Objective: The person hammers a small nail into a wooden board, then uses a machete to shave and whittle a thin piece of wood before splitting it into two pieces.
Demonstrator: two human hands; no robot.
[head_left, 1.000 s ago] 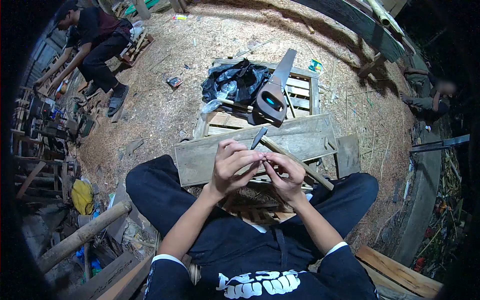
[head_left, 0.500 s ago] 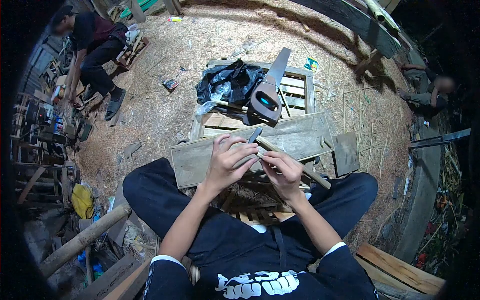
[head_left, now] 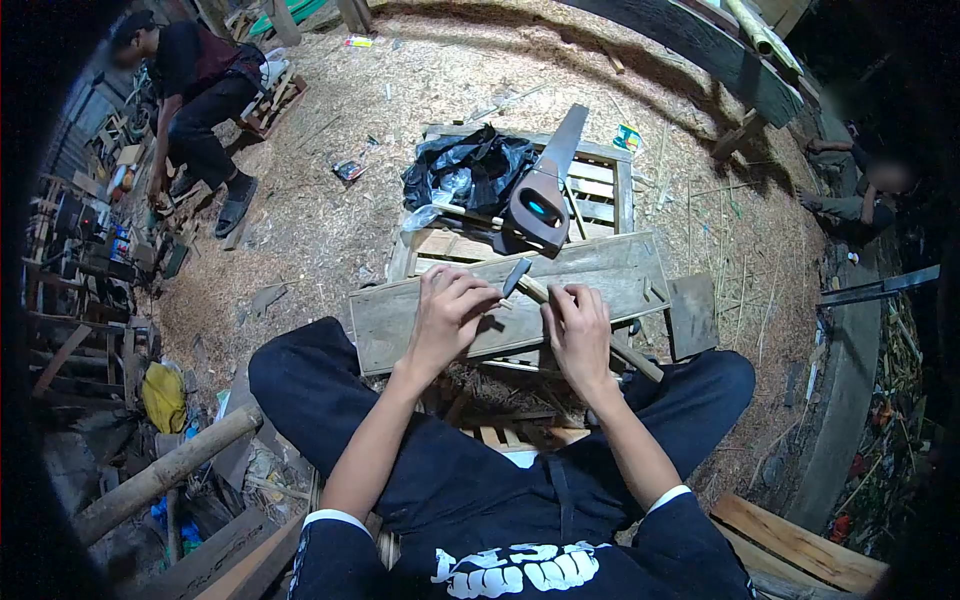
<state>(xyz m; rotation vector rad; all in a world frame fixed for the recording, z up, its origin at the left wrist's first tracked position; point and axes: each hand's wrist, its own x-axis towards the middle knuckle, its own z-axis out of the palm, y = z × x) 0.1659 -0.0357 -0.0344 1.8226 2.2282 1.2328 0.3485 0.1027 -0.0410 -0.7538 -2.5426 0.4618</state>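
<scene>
My left hand (head_left: pixel 450 315) is closed, with a thin, small piece of light wood (head_left: pixel 505 304) pinched at its fingertips, above a grey wooden board (head_left: pixel 400 325). A hammer (head_left: pixel 517 276) lies slantwise over this board, its dark head near my left fingertips. Its wooden handle passes beneath my right hand (head_left: pixel 580 330) and shows again beyond it. The fingers of my right hand are curled together; whether they grip the handle or hold something small is hidden.
Behind the board, a handsaw (head_left: pixel 545 190) and a black plastic bag (head_left: pixel 465 165) rest on a slatted wooden pallet (head_left: pixel 622 195). One person (head_left: pixel 205 100) bends over at the left; another (head_left: pixel 850 185) sits at the far right. Wood shavings cover the ground. A pole (head_left: pixel 170 475) juts in at lower left.
My hands have moved apart, the right one to the right and away from the left fingertips. The small wood piece stays with my left hand.
</scene>
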